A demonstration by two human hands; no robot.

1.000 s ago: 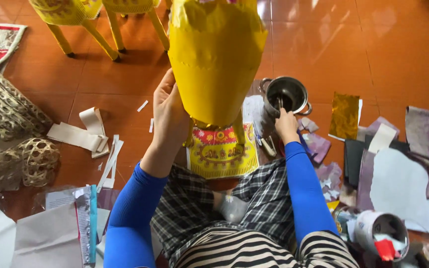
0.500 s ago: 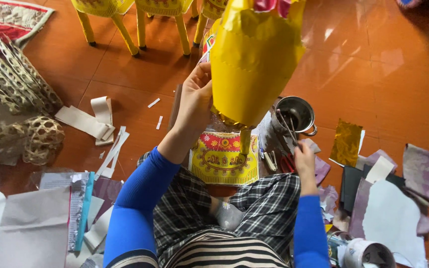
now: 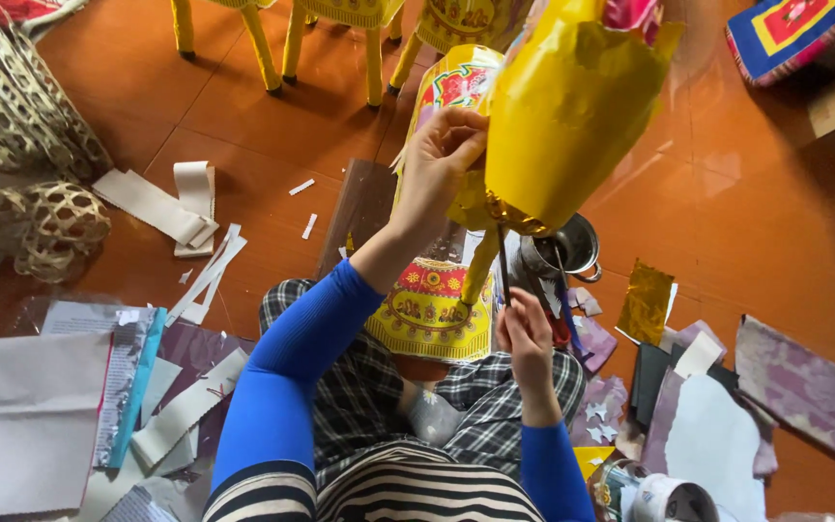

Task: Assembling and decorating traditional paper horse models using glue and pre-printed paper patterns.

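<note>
Glossy yellow foil cone [image 3: 572, 106] pinched by left hand [image 3: 442, 164]; right hand [image 3: 526, 333] clamped on thin dark stick [image 3: 503, 266].

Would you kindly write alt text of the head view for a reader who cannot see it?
A seated person's left hand holds up a yellow foil shape while the right hand holds a thin stick beneath it. Paper scraps, a metal pot and woven baskets lie on the orange tiled floor.
</note>
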